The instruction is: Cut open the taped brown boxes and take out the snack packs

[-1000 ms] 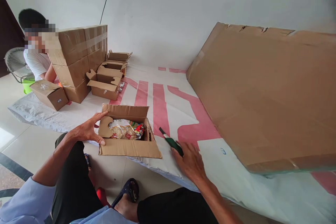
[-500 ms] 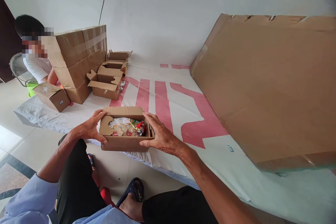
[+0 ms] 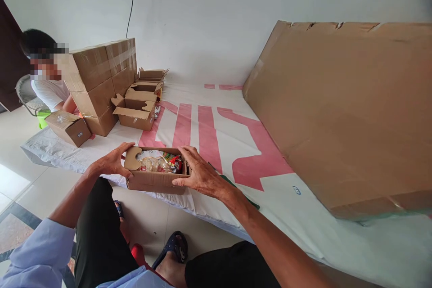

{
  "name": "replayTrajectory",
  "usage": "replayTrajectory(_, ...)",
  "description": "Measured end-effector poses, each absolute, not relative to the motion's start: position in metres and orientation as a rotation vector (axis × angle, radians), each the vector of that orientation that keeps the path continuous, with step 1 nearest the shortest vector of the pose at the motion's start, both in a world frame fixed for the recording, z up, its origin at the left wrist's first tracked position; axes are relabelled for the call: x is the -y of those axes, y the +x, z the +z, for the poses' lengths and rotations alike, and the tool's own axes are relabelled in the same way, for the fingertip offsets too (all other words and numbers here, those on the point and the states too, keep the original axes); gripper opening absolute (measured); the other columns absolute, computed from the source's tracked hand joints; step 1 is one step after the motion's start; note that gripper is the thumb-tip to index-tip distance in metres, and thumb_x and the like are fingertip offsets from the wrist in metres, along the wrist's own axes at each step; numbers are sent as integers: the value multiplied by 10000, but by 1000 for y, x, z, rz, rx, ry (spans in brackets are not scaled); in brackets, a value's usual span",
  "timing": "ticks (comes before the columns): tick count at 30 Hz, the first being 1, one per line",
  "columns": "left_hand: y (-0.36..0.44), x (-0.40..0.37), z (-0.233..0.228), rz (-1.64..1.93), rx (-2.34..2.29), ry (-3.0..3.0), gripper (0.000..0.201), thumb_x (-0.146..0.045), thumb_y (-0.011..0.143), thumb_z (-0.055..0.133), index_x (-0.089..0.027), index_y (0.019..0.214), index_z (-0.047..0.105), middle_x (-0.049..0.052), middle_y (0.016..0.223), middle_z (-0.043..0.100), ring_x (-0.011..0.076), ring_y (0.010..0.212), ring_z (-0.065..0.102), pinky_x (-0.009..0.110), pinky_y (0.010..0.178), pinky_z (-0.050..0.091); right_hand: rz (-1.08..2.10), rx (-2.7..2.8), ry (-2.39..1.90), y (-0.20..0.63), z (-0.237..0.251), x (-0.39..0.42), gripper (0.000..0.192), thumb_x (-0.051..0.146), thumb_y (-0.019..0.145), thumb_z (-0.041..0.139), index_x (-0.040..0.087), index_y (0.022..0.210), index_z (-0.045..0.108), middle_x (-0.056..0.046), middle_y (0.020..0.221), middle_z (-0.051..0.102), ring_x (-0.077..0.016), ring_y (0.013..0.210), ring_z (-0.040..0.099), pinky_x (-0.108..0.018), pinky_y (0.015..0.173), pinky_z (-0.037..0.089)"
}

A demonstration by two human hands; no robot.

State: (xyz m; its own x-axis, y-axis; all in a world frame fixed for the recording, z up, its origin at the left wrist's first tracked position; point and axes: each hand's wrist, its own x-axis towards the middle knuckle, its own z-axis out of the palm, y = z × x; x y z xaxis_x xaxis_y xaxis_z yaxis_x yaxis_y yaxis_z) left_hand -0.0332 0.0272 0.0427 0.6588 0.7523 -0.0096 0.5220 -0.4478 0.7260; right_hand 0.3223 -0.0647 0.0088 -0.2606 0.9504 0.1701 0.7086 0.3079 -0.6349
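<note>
On the white-and-pink sheet (image 3: 202,126) | both hands' fingers clasp small carton (image 3: 153,181) | stacked boxes (image 3: 101,85) beyond | cardboard sheet (image 3: 344,117) right

Free room and obstacles around the small open cardboard box (image 3: 153,181)

Both hands flank it: left hand (image 3: 113,163) on its left end, right hand (image 3: 199,173) on its right. Beyond the box, the white sheet with pink stripes (image 3: 202,130) lies bare up to the wall. The large tilted brown cardboard panel (image 3: 344,112) blocks the right; stacked taped cardboard cartons (image 3: 101,81) and open flapped boxes (image 3: 137,108) crowd the far left.
</note>
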Motion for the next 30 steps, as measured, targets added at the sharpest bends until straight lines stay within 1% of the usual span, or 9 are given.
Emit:
replayTrajectory(3, -33, -31, 42, 415, -985, 2117, 1279, -586, 588, 994, -214, 1660, 406, 227, 1663, 426, 452, 1523, 463, 640, 1190, 493, 595, 2073, -1442, 324, 17, 56, 972, 514, 790, 890, 225, 1614, 460, -184, 1642, 496, -378, 1542, 470, -547, 1233, 459)
replayTrajectory(8, -36, -23, 40, 459, -965, 2091, 1295, -638, 606, 976, -254, 1688, 377, 202, 1710, 366, 456, 1551, 424, 622, 1191, 497, 295, 2064, -1347, 310, 30, 50, 450, 369, 968, 718, 220, 1392, 676, -152, 1459, 676, -338, 1386, 609, -523, 1158, 506)
replayTrajectory(11, -31, -10, 38, 551, -1018, 2087, 1121, -674, 720, 903, -303, 1664, 427, 157, 1718, 375, 434, 1544, 437, 584, 1181, 514, 196, 2139, -1384, 296, 33, 47, 197, 288, 971, 712, 227, 1149, 768, -113, 1220, 781, -312, 1196, 691, -475, 1051, 538)
replayTrajectory(13, -22, -3, 38, 629, -1097, 2110, 961, -666, 790, 853, -299, 1608, 508, 139, 1682, 426, 417, 1525, 460, 561, 1199, 504, 165, 2196, -1474, 288, 33, 44, 114, 317, 958, 750, 231, 1026, 780, -100, 1104, 803, -312, 1125, 707, -451, 974, 539)
replayTrajectory(17, 2, 4, 38, 689, -1266, 2196, 809, -561, 775, 876, -266, 1479, 609, 125, 1547, 522, 389, 1426, 554, 532, 1236, 480, 67, 2258, -1652, 280, 34, 36, 169, 385, 952, 775, 230, 885, 772, -108, 1012, 805, -300, 1024, 711, -403, 850, 498)
replayTrajectory(20, 13, 8, 38, 675, -1354, 2219, 710, -425, 791, 834, -277, 1447, 604, 110, 1484, 550, 364, 1360, 602, 525, 1218, 499, 39, 2314, -1661, 275, 37, 35, 233, 331, 975, 744, 240, 761, 746, -94, 920, 794, -293, 1015, 698, -393, 825, 463)
replayTrajectory(24, 16, 16, 37, 691, -1351, 2283, 662, -344, 842, 760, -235, 1467, 572, 155, 1622, 459, 395, 1511, 486, 550, 1298, 401, 5, 2277, -1575, 269, 34, 40, 304, 187, 999, 652, 239, 706, 716, -84, 869, 786, -286, 1004, 682, -408, 849, 449)
replayTrajectory(27, 14, 20, 35, 688, -1306, 2332, 589, -416, 921, 722, -226, 1462, 584, 161, 1683, 417, 399, 1582, 410, 542, 1336, 346, -46, 2195, -1518, 267, 27, 43, 302, 135, 1006, 586, 227, 751, 719, -77, 881, 784, -261, 966, 673, -396, 858, 441)
replayTrajectory(30, 12, 20, 35, 669, -1284, 2320, 785, -617, 863, 806, -236, 1504, 558, 163, 1688, 416, 415, 1564, 438, 546, 1328, 364, -135, 2090, -1444, 264, 24, 44, 302, 143, 1028, 543, 224, 789, 710, -77, 894, 773, -253, 950, 656, -382, 848, 430)
